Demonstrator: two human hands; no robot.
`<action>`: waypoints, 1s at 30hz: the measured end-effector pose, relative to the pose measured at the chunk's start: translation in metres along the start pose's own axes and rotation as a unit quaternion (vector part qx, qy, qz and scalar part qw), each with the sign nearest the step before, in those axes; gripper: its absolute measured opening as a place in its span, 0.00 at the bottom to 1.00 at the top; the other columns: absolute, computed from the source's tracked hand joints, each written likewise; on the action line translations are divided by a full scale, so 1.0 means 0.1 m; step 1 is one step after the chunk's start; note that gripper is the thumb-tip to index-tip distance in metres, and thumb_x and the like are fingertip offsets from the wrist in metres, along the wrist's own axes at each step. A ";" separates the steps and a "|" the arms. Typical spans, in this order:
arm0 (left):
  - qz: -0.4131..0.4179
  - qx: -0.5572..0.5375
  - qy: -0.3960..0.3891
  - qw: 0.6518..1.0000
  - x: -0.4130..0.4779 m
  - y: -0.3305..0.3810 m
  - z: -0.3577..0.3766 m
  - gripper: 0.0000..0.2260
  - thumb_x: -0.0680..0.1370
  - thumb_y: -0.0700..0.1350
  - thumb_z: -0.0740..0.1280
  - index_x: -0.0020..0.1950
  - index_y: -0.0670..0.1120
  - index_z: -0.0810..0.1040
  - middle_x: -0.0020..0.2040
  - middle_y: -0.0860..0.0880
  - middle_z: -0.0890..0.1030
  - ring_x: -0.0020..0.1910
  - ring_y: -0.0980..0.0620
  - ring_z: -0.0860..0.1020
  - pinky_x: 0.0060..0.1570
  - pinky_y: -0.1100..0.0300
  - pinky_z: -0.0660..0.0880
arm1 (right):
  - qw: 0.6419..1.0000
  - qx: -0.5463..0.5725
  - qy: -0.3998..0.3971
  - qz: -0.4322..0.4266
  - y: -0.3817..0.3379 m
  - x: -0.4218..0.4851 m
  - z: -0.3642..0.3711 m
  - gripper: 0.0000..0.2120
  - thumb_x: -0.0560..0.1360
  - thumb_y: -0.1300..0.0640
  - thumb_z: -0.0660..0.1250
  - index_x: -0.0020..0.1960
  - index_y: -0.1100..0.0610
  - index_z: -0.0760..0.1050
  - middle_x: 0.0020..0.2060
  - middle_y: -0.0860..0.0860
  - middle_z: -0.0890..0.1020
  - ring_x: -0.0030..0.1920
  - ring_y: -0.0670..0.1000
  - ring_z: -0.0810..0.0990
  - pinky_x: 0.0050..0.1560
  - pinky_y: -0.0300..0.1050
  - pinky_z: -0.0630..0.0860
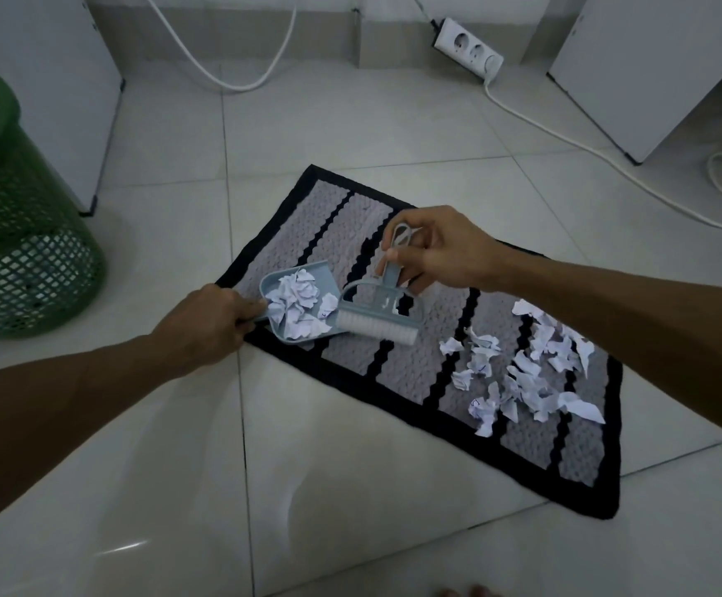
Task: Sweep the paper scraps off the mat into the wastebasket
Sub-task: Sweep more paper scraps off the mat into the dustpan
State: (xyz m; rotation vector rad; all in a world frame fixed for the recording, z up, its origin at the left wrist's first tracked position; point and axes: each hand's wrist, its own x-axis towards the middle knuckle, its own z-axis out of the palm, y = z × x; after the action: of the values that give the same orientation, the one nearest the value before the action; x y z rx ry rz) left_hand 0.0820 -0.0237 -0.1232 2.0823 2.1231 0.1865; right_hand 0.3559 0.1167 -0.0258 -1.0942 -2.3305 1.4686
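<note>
A grey mat (398, 381) with black stripes and a black border lies on the tiled floor. My left hand (204, 323) grips the handle of a small light-blue dustpan (322, 275) resting on the mat's left end, filled with crumpled white paper scraps (297, 305). My right hand (441, 247) holds the handle of a light-blue hand brush (378, 314), its white bristles at the dustpan's mouth. Several more paper scraps (523, 372) lie scattered on the mat's right part. A green mesh wastebasket (10, 217) stands on the floor at the far left.
White cabinets stand at the back left (62, 79) and back right (652, 66). A white power strip (467, 49) lies by the back wall, its cable (587, 152) running across the floor to the right. Another white cable (238, 84) loops near the wall.
</note>
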 end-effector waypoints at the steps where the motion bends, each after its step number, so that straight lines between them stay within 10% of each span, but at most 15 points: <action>1: 0.002 -0.002 0.002 1.000 -0.01 0.00 0.00 0.18 0.74 0.41 0.67 0.63 0.53 0.78 0.49 0.42 0.84 0.49 0.40 0.80 0.45 0.54 0.74 | 1.000 0.002 -0.017 0.005 -0.01 -0.01 0.01 0.03 0.80 0.64 0.65 0.53 0.62 0.76 0.46 0.58 0.87 0.45 0.55 0.87 0.42 0.50 0.85; 6: 0.022 -0.004 0.005 1.000 0.00 -0.03 -0.02 0.18 0.73 0.40 0.68 0.62 0.51 0.78 0.47 0.41 0.85 0.46 0.39 0.81 0.44 0.51 0.77 | 0.997 -0.076 -0.030 0.007 0.10 0.02 0.04 0.03 0.80 0.65 0.65 0.53 0.63 0.76 0.45 0.58 0.86 0.45 0.55 0.87 0.40 0.53 0.85; 14: 0.078 -0.024 0.040 0.996 -0.13 -0.04 0.07 0.16 0.72 0.42 0.71 0.60 0.49 0.80 0.42 0.43 0.86 0.36 0.43 0.82 0.36 0.55 0.77 | 0.971 -0.136 0.196 -0.026 0.06 0.03 -0.41 0.03 0.79 0.62 0.65 0.51 0.56 0.76 0.44 0.56 0.85 0.42 0.55 0.86 0.41 0.54 0.85; 20: 0.102 -0.052 0.050 0.992 -0.19 0.11 0.15 0.16 0.72 0.44 0.71 0.60 0.48 0.80 0.40 0.46 0.86 0.32 0.48 0.81 0.32 0.59 0.76 | 0.951 -0.240 0.195 -0.019 0.28 -0.04 0.27 0.05 0.82 0.59 0.61 0.55 0.57 0.74 0.41 0.55 0.83 0.27 0.45 0.74 0.29 0.36 0.69; 30: 0.123 -0.104 0.047 0.986 -0.15 0.41 0.26 0.15 0.72 0.44 0.72 0.59 0.49 0.81 0.43 0.47 0.86 0.30 0.55 0.80 0.33 0.63 0.74 | 0.954 -0.155 0.249 -0.056 0.09 -0.10 0.38 0.03 0.80 0.62 0.63 0.50 0.58 0.75 0.38 0.57 0.83 0.35 0.59 0.81 0.37 0.56 0.81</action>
State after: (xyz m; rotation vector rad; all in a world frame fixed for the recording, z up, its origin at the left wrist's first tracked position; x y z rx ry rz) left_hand 0.1274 -0.0387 -0.1395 2.2392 1.7961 0.5227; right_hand 0.3486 0.0851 -0.0505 -1.2071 -2.2386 0.6901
